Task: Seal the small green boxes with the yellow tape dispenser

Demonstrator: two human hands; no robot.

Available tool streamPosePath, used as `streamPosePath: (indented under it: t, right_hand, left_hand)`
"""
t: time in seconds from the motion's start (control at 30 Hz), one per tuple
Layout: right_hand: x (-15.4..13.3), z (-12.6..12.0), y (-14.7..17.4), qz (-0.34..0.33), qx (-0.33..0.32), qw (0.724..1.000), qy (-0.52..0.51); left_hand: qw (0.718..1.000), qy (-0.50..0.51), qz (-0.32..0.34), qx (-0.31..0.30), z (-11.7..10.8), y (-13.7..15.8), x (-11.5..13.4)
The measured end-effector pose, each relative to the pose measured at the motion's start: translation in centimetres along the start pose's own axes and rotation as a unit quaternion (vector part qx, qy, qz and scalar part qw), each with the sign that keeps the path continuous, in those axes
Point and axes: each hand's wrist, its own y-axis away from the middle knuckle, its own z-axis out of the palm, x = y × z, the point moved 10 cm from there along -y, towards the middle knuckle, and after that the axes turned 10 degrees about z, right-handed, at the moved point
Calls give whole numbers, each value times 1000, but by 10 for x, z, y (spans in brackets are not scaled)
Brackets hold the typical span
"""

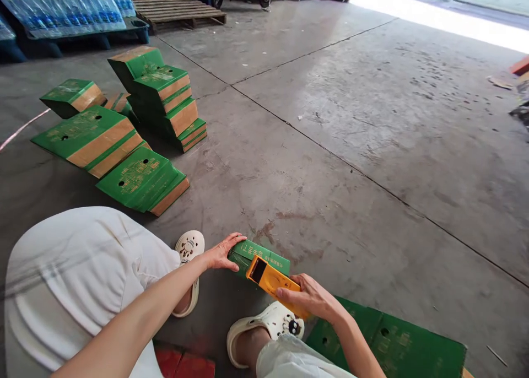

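Wht trousers [78,279] nearest, R grip [309,296] clasps orange, blk-windowed device [273,280], L grip [221,254] clasps gold-lettered grn ctn [255,250].

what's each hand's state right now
Left hand: spread at one end of the small green box; can't tell if gripping.
Right hand: closed, holding the yellow device.

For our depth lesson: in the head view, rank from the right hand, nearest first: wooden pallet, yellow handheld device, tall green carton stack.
1. Yellow handheld device: in the right hand.
2. Tall green carton stack: farther forward, left.
3. Wooden pallet: farthest, beyond the stack.
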Motion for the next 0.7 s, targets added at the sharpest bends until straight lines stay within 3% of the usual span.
streamPosePath:
  t: [0.23,0.4,0.5,0.7]
  right_hand:
    - [4,-9,-14,4,10,1000,24]
    - [1,-10,-11,-1,13,1000,15]
    - [3,-9,-9,-9,17,1000,13]
    - [6,-6,-6,-13,11,1000,-5]
  left_hand:
    - [995,-86,2,-42,-2,-10,13]
    - [971,-188,70,-130,27,-25,34]
    - [970,-202,73,-118,37,-24,35]
    - [974,-189,76,-100,36,-16,35]
